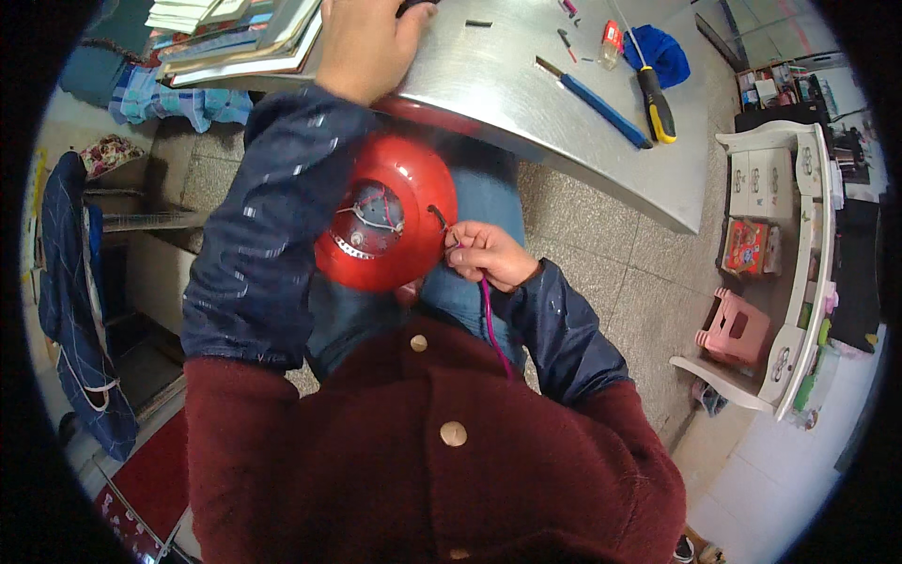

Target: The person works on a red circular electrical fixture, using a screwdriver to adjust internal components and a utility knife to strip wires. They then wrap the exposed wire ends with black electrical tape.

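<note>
The red dome-shaped housing [387,224] sits in the person's lap, below the near edge of the metal bench [564,103], its open side turned up so that the round inner plate with its thin wires shows. The right hand [487,254] lies just beside the housing's right rim, fingers pinched shut on a magenta wire [489,320]; that grip is closed tight, and the wire runs from it in a long line down toward the person's chest, roughly square to the bench edge. So the housing lies directly to the left of the right hand's grip, touching or nearly touching it, and the right hand is by far the nearer one. The left hand [362,42] is well apart, up on the bench near its far left part beside a stack of books [240,33]; its fingers curl over something dark at the top edge of the view (cut off, so what it holds, if anything, cannot be told). A yellow-and-black screwdriver [653,99] and a blue-handled tool [601,105] lie toward the bench's right end. Where the wire's upper end meets the housing is hidden by the fingers, and the left sleeve covers the housing's left rim.
</note>
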Demonstrator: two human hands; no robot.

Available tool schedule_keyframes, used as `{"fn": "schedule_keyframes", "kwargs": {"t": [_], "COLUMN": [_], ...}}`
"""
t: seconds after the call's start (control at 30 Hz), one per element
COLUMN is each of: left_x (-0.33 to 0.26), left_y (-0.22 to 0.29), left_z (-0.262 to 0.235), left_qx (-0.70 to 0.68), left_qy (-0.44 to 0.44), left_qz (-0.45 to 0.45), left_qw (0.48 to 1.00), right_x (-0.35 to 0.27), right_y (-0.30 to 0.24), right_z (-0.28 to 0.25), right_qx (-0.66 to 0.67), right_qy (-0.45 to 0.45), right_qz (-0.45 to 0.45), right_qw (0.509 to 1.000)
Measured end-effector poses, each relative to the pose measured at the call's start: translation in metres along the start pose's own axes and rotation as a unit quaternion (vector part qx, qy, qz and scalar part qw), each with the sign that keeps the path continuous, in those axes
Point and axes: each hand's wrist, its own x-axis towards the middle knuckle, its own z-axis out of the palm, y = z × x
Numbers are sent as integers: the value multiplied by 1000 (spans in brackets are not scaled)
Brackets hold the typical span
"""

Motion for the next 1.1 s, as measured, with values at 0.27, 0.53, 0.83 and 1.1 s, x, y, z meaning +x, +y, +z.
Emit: {"fn": "schedule_keyframes", "kwargs": {"t": [0.27, 0.53, 0.83, 1.1], "left_x": [-88, -140, -167, -177], "left_y": [78, 97, 114, 115], "left_z": [-75, -118, -114, -118], "left_qx": [-306, -385, -516, -724], "left_qy": [-68, -176, -199, -307], "left_qz": [-142, -182, -212, -336], "left_qw": [939, 887, 805, 518], "right_x": [3, 0, -29, -56], "right_y": [2, 11, -29, -42], "right_z": [19, 21, 66, 50], "right_qx": [-130, -278, -342, -164], "right_qy": [129, 167, 212, 11], "right_qz": [-11, -113, -385, -157], "right_qw": [983, 939, 831, 974]}}
